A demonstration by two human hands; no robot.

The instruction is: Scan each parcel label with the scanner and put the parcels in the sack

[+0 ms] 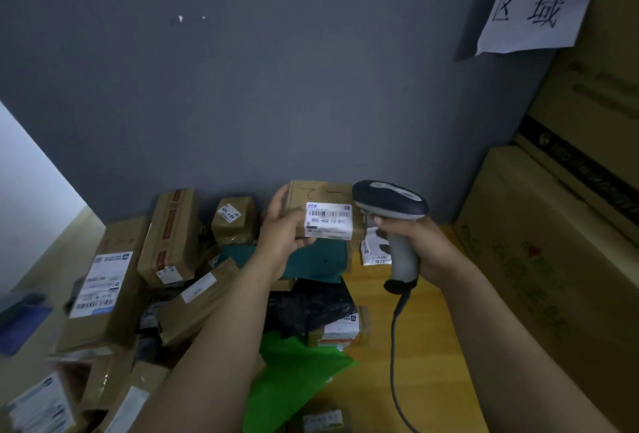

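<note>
**A:** What do we hold up at centre?

**B:** Our left hand point(283, 232) grips a parcel point(313, 192) by its left end, fingers curled round it. The parcel is raised in front of the grey wall point(242, 69). Its white label point(328, 221) (barcode above a row of digits) faces us.

**A:** And on the right?

**B:** Our right hand point(427, 247) is wrapped round the pale handle of the scanner point(390, 204). The scanner's dark head sits just beside the parcel's right edge, level with the label. We cannot tell whether the two touch. A cable point(394, 346) hangs from the foot of the handle over the yellow table point(422, 329).

**A:** What lies below?

**B:** A pile point(114, 280) of brown labelled boxes fills the table's left side. A green bag point(294, 374) and a black bag point(311, 304) lie near our left forearm. Large cartons point(553, 242) stand stacked at the right, and a paper sign point(539, 0) hangs above them.
</note>
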